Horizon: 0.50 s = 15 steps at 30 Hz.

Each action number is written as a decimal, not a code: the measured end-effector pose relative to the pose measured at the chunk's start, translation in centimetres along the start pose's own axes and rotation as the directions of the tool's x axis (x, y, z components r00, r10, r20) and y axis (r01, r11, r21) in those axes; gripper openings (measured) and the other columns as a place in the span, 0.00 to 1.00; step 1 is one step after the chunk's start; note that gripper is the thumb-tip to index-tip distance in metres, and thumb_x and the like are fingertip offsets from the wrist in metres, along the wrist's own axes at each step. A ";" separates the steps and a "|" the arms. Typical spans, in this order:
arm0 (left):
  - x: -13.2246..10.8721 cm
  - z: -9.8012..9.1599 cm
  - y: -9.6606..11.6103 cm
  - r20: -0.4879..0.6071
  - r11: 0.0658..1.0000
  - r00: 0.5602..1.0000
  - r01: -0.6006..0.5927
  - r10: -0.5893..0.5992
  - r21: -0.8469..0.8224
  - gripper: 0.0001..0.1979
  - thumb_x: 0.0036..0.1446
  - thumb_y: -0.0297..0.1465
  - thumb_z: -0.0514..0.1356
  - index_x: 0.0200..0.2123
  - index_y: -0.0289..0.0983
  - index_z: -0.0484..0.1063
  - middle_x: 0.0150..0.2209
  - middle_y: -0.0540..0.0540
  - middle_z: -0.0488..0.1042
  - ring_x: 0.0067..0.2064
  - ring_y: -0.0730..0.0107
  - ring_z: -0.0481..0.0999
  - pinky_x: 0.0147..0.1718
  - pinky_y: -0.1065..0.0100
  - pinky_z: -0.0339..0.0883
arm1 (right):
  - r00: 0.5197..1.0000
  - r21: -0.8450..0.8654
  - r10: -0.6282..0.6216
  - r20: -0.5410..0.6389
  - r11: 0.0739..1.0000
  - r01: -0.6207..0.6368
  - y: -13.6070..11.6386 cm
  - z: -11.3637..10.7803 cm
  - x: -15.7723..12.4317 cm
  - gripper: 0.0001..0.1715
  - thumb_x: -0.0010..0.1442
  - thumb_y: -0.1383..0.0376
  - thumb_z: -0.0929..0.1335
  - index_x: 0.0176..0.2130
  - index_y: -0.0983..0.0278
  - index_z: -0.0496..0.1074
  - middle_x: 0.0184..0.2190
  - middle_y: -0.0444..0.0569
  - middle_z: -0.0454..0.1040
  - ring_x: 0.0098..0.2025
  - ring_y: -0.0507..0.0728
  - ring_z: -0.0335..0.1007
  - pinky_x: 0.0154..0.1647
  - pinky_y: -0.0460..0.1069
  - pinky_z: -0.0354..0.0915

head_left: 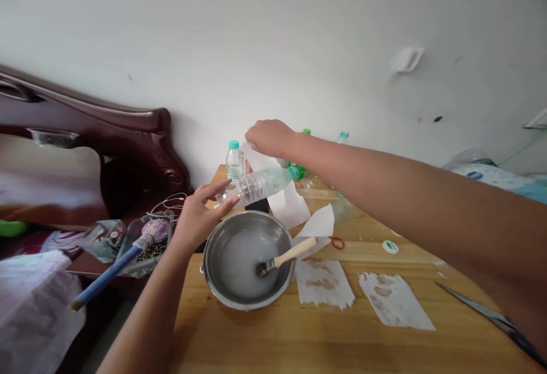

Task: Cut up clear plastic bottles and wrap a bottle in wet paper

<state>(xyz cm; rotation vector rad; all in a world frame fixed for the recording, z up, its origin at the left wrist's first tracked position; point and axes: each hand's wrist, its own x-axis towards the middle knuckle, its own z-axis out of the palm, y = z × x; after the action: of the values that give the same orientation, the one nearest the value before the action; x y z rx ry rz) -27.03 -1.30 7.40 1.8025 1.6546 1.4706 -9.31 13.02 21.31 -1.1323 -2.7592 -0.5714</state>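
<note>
A clear plastic bottle (260,186) lies sideways above the far rim of the bowl, its teal cap end pointing right. My left hand (205,206) grips it at the base, thumb below and fingers above. My right hand (271,137) reaches across behind the bottle, fingers bent down and closed on a piece of white paper (255,156); the fingertips are mostly hidden. Below, a steel bowl (211,271) holds cloudy whitish liquid. A brush with a wooden handle (297,251) rests on its right rim, bristles in the liquid.
Torn paper pieces (322,288) with brown smears lie right of the bowl, near a red rubber band (337,243). Scissors (482,308) lie at the right. A teal-capped bottle (235,160) stands behind. Left are a bed headboard (141,134) and a blue stick (106,274) over boxes.
</note>
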 end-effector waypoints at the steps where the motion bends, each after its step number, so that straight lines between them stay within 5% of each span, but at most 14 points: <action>1: 0.0 -0.6 -0.3 0.018 0.999 1.000 0.023 -0.023 -0.031 0.27 0.49 0.47 0.69 0.51 0.42 0.79 0.46 0.42 0.81 0.44 0.56 0.78 0.48 0.57 0.69 | 1.000 0.014 0.030 0.007 0.999 -0.030 1.1 0.6 0.4 0.16 0.64 0.70 0.63 0.45 0.68 0.78 0.44 0.61 0.78 0.45 0.64 0.73 0.39 0.51 0.63; 6: -0.3 -3.1 -3.1 0.001 0.860 0.977 0.188 -0.213 -0.474 0.28 0.47 0.44 0.71 0.49 0.36 0.78 0.45 0.39 0.82 0.44 0.51 0.80 0.42 0.57 0.75 | 0.989 0.082 0.144 0.011 0.986 -0.145 5.6 2.9 0.8 0.18 0.64 0.70 0.61 0.47 0.67 0.78 0.45 0.57 0.79 0.42 0.59 0.73 0.39 0.48 0.62; 11: 0.4 -2.8 -3.6 -0.086 0.685 0.981 0.057 -0.173 -0.727 0.24 0.48 0.46 0.70 0.44 0.37 0.79 0.45 0.44 0.82 0.50 0.57 0.78 0.49 0.63 0.74 | 0.971 0.096 0.236 -0.030 0.968 -0.232 7.6 3.7 -1.6 0.17 0.66 0.69 0.61 0.47 0.69 0.77 0.43 0.60 0.78 0.43 0.62 0.73 0.38 0.50 0.61; 15: 0.6 -2.0 -2.4 -0.121 0.607 0.979 0.004 -0.165 -0.795 0.18 0.53 0.48 0.67 0.40 0.41 0.78 0.43 0.52 0.82 0.52 0.59 0.77 0.44 0.67 0.75 | 0.972 0.140 0.230 -0.039 0.965 -0.223 8.1 3.0 -3.4 0.13 0.68 0.65 0.64 0.42 0.67 0.77 0.40 0.57 0.78 0.41 0.59 0.72 0.39 0.50 0.65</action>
<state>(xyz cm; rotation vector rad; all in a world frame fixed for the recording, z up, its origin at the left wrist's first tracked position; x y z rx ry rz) -30.12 -0.90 6.78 1.0770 0.8431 1.9394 -1.14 17.20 20.18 -1.3533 -2.5306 -0.3767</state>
